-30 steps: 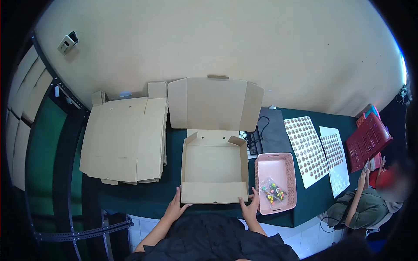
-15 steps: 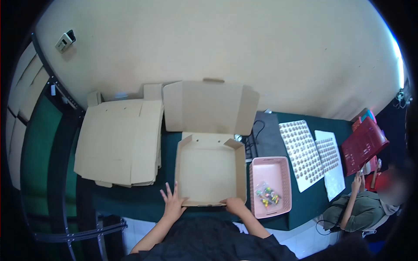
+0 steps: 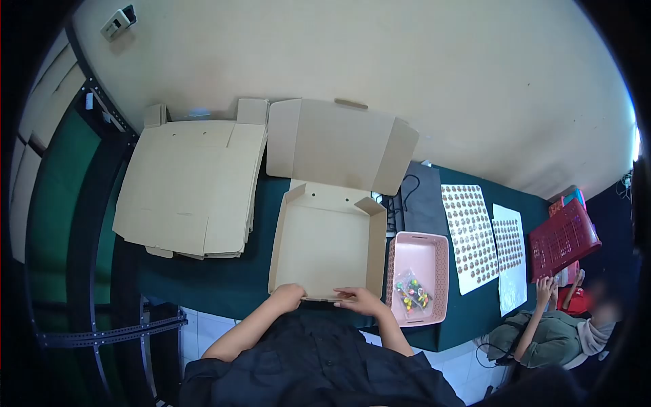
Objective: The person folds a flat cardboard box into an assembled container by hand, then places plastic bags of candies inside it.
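An open cardboard box (image 3: 329, 241) lies in front of me, its lid (image 3: 342, 144) raised at the back against the wall. My left hand (image 3: 288, 297) is curled over the front edge near the left corner, its fingertips partly hidden. Toward the right end of that same edge, my right hand (image 3: 363, 302) has the low front wall between its fingers. Inside, the box holds nothing. Just right of it stands a pink plastic basket (image 3: 441, 271) with a clear bag of small colourful items (image 3: 412, 295).
A stack of flattened cardboard boxes (image 3: 190, 186) lies at left. Sticker sheets (image 3: 470, 234), a dark bag (image 3: 422, 203) and a tilted dark red basket (image 3: 563, 234) are on the right. Another person (image 3: 542, 336) sits at the far right beside the green-covered table (image 3: 203, 278).
My left hand, earlier spread at the front left corner, has closed over the front edge. My right hand's fingers now reach further along the edge. The camera view has shifted slightly.
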Available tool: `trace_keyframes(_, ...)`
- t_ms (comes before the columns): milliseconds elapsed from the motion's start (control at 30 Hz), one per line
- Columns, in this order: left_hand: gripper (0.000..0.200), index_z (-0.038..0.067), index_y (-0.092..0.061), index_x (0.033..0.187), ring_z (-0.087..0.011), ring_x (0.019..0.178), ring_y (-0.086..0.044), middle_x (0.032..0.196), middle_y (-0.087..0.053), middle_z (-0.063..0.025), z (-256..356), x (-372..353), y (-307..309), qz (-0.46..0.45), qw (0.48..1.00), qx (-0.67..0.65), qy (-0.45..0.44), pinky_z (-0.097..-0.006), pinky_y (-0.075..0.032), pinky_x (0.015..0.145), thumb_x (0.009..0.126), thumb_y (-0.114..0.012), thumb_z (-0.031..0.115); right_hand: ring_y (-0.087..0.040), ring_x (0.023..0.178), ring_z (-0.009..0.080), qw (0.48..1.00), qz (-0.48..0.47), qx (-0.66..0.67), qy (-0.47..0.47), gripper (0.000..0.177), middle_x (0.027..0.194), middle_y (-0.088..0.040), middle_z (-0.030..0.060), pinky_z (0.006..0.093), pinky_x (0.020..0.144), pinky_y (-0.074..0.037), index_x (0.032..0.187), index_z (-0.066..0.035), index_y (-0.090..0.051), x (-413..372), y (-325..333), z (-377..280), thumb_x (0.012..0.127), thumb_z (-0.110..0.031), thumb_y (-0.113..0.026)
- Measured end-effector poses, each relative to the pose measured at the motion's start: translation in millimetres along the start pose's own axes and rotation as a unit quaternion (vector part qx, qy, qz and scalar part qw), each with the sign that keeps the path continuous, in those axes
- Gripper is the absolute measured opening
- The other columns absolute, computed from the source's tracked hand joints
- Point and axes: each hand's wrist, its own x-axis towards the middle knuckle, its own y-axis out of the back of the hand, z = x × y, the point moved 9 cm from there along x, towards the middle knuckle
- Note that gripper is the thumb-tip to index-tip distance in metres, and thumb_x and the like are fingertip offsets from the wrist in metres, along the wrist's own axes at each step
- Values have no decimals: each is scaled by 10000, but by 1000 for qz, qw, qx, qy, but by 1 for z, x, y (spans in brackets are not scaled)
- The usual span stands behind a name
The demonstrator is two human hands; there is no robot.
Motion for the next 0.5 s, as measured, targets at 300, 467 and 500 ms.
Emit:
trace_keyframes(300, 356, 66, -580, 1069, -314, 1117, -477, 1185, -521, -126, -13, -61, 121, 433, 881, -192, -13, -385, -379, 953, 750, -654, 205, -441, 1158, 323, 900, 433, 46, 18, 422, 1207, -479, 201, 368, 961, -352, 1257, -29, -408, -38, 93, 27, 853, -82, -518)
trace_keyframes(467, 570, 73, -376, 1292, -333, 1190, -406, 1251, -451, -181, -62, -43, 101, 508, 826, -225, 94, -394, -342, 987, 776, -610, 128, -512, 1043, 413, 909, 416, -27, -26, 431, 1101, -524, 285, 410, 867, -423, 1289, -17, -321, -18, 76, 10, 865, 2, -394)
trace_keyframes(500, 574, 68, -316, 1321, -335, 1194, -405, 1253, -448, -189, -70, -32, 85, 489, 829, -258, 84, -390, -339, 989, 803, -560, 98, -512, 1043, 413, 907, 419, -27, -28, 431, 1101, -524, 285, 410, 867, -423, 1289, -17, -321, -15, 79, 9, 865, 2, -394)
